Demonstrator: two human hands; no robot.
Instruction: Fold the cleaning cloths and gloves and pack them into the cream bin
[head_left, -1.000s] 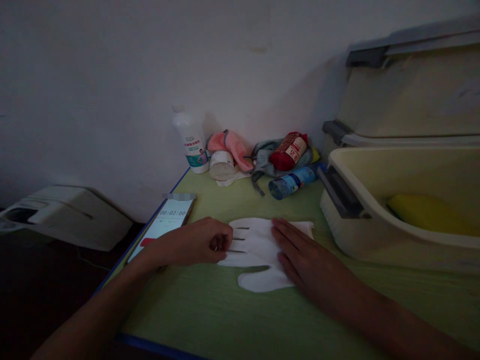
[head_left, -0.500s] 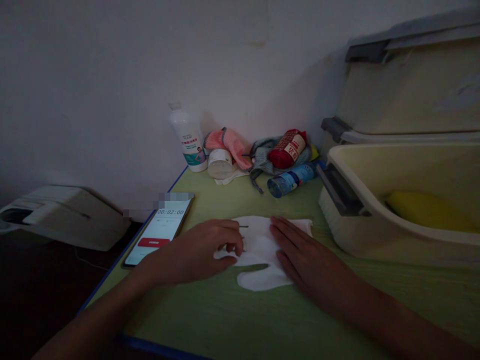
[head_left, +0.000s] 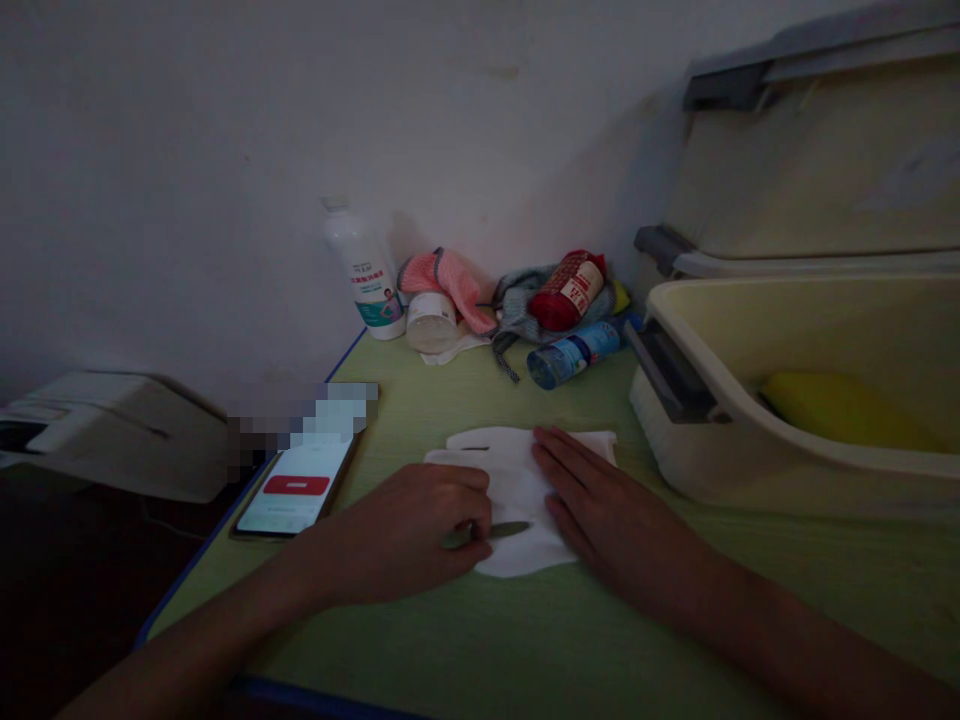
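Writing on the white bottle at the wall runs in red characters above a teal band with a small printed figure, too small to read with certainty. Pale characters on the red package are equally hard to make out, as is the lettering on the blue bottle lying on its side. A lit phone shows a red button with tiny white text; the top of its screen is blurred into blocks.

On the green surface, between the phone and a cream bin, a white glove lies flat, its fingers to the left and cuff to the right. The cloth is plain and lightly creased, with a dark slit near its far edge and a wider gap beside the thumb. The right hand rests flat across it, fingers straight and together. The left hand is curled over the glove's fingers, thumb near forefinger; whether it pinches the fabric cannot be told.

The count: one glove, one phone, two bottles, one red package, one pale tub, two cloths, one pink and one grey-blue, and one bin with a yellow item inside.
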